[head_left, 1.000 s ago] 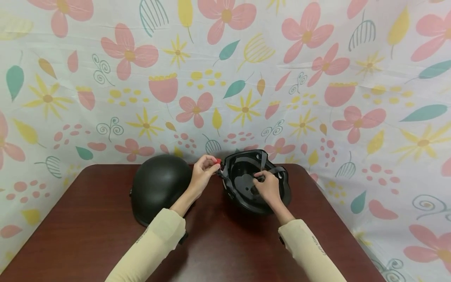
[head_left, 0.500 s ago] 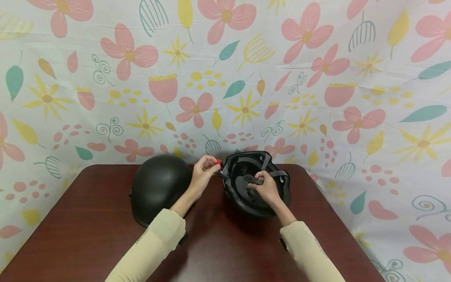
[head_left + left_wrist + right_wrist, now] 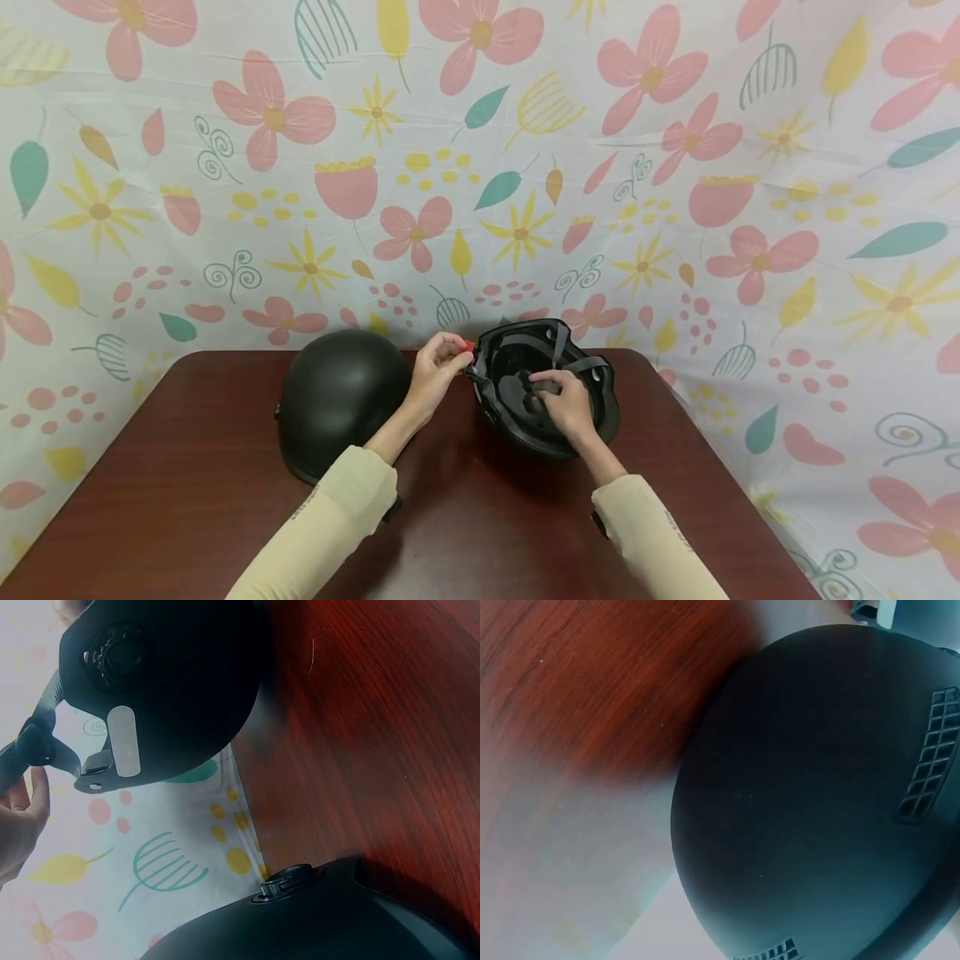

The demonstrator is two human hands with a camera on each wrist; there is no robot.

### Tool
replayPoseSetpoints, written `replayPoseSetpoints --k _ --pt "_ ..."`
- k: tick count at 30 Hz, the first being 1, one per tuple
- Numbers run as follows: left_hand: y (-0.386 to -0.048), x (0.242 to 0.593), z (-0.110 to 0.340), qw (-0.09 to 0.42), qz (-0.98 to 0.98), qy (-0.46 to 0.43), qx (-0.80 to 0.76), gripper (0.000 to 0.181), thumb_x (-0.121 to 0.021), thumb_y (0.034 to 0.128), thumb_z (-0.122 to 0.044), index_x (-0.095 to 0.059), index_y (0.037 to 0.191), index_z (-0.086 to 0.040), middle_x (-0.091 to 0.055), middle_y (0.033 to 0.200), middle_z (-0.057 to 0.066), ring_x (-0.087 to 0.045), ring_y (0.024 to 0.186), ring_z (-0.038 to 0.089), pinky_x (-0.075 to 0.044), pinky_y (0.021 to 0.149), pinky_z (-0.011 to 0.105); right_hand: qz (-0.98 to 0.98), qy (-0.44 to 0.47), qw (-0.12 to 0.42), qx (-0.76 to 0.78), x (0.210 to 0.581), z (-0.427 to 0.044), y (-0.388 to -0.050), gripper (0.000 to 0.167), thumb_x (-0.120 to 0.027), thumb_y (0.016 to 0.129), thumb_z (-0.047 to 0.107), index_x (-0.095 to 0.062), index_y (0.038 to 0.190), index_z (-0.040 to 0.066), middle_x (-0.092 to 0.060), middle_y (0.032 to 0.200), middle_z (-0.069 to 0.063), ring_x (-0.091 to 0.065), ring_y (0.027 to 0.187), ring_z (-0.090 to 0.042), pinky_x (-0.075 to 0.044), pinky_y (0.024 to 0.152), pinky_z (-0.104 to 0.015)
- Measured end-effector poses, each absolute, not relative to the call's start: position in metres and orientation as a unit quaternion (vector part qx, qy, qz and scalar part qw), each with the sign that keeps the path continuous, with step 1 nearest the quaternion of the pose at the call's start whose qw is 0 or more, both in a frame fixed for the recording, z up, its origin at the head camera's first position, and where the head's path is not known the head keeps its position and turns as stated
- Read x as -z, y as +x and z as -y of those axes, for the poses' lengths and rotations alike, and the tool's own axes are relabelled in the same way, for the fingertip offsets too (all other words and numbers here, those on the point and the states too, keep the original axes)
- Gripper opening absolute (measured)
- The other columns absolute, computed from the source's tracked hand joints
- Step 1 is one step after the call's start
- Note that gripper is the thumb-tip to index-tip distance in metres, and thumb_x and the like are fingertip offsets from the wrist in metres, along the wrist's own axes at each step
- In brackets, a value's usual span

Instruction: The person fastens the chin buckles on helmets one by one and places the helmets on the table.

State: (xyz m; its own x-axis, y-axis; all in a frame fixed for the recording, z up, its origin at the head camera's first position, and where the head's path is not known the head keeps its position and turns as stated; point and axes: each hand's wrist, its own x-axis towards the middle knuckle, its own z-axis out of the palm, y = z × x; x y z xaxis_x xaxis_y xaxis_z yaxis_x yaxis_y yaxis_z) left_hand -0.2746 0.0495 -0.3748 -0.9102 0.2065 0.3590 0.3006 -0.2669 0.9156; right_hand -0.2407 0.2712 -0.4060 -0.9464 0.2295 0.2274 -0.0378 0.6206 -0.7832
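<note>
An upturned black helmet point(image 3: 517, 437) lies at the back of the table, its padded inside facing up. At its left rim my left hand point(image 3: 432, 372) pinches a small red piece point(image 3: 469, 345) on the chin strap. The left wrist view shows that strap with a black slider point(image 3: 34, 742) beside my thumb. My right hand point(image 3: 567, 404) is over the helmet's hollow, where two grey strap arms point(image 3: 560, 343) meet; thumb and index finger hold a grey strap end, partly hidden. The right wrist view has the helmet's outer shell point(image 3: 795, 787) and a vent grille point(image 3: 932, 754).
A second black helmet point(image 3: 337, 400) stands dome up to the left, close to my left forearm. Both are on a dark red-brown wooden table point(image 3: 187, 500). A floral cloth point(image 3: 480, 167) hangs right behind the table's back edge.
My right hand's fingers have shifted slightly over the hollow, and the grey straps have moved a little with them. My left hand keeps its pinch on the red piece, almost still.
</note>
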Motion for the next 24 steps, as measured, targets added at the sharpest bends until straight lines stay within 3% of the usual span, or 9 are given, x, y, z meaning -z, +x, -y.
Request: replayPoseSetpoints --k 3,7,9,14,19,21,24 --pt "-0.274 0.376 -0.05 0.027 0.595 -0.213 0.775 0.017 -0.059 0.0918 0.004 -0.051 0.104 0.013 -0.06 0.079 -0.011 -0.061 0.071 0.004 -0.05 0.071 0.018 0.877 -0.044 0.148 -0.455 0.407 -0.27 -0.24 0.019 -0.068 0.092 0.013 -0.072 0.109 0.007 -0.065 0.111 -0.018 -0.06 0.097 -0.03 -0.05 0.083 -0.039" --pt "-0.272 0.375 -0.051 0.021 0.593 -0.219 0.775 0.017 -0.059 0.0917 0.004 -0.051 0.105 0.012 -0.061 0.08 -0.011 -0.061 0.072 0.005 -0.05 0.072 0.017 0.86 -0.039 0.132 -0.492 0.404 -0.27 -0.239 0.024 -0.065 0.095 0.023 -0.07 0.112 0.007 -0.067 0.098 -0.011 -0.056 0.075 -0.012 -0.044 0.07 -0.027" --pt "-0.272 0.374 -0.051 0.022 0.601 -0.225 0.767 0.016 -0.059 0.0919 0.003 -0.053 0.104 0.01 -0.061 0.081 -0.011 -0.061 0.074 0.005 -0.049 0.071 0.018 0.846 -0.036 0.121 -0.518 0.401 -0.269 -0.238 0.026 -0.063 0.096 0.024 -0.069 0.114 0.007 -0.069 0.1 -0.006 -0.06 0.078 -0.004 -0.049 0.077 -0.026" --pt "-0.271 0.375 -0.052 0.037 0.633 -0.244 0.734 0.014 -0.061 0.0922 0.002 -0.056 0.104 0.006 -0.064 0.086 0.0 -0.057 0.073 0.008 -0.042 0.068 0.021 0.813 -0.007 0.119 -0.57 0.391 -0.262 -0.236 0.026 -0.059 0.098 0.021 -0.065 0.115 0.002 -0.072 0.097 -0.005 -0.068 0.079 -0.006 -0.053 0.087 -0.033" --pt "-0.268 0.376 -0.054 0.037 0.653 -0.276 0.704 0.014 -0.061 0.0927 0.001 -0.056 0.105 0.006 -0.064 0.098 0.027 -0.054 0.071 0.019 -0.04 0.065 0.02 0.797 0.017 0.138 -0.588 0.383 -0.253 -0.233 0.023 -0.057 0.099 0.015 -0.064 0.113 -0.003 -0.068 0.086 0.0 -0.066 0.071 -0.006 -0.054 0.078 -0.023" --pt "-0.268 0.377 -0.055 0.034 0.655 -0.289 0.698 0.014 -0.061 0.093 0.0 -0.056 0.105 0.006 -0.062 0.102 0.033 -0.055 0.072 0.018 -0.041 0.065 0.019 0.79 0.025 0.129 -0.598 0.381 -0.25 -0.234 0.023 -0.056 0.099 0.012 -0.063 0.117 0.0 -0.066 0.082 -0.002 -0.067 0.07 -0.011 -0.053 0.077 -0.023" --pt "-0.268 0.379 -0.057 0.03 0.657 -0.299 0.691 0.015 -0.061 0.0931 0.0 -0.056 0.105 0.006 -0.063 0.106 0.033 -0.057 0.075 0.012 -0.043 0.066 0.02 0.78 0.031 0.1 -0.616 0.378 -0.246 -0.234 0.027 -0.049 0.102 0.011 -0.062 0.123 0.001 -0.066 0.093 -0.003 -0.067 0.073 -0.015 -0.053 0.076 -0.025"
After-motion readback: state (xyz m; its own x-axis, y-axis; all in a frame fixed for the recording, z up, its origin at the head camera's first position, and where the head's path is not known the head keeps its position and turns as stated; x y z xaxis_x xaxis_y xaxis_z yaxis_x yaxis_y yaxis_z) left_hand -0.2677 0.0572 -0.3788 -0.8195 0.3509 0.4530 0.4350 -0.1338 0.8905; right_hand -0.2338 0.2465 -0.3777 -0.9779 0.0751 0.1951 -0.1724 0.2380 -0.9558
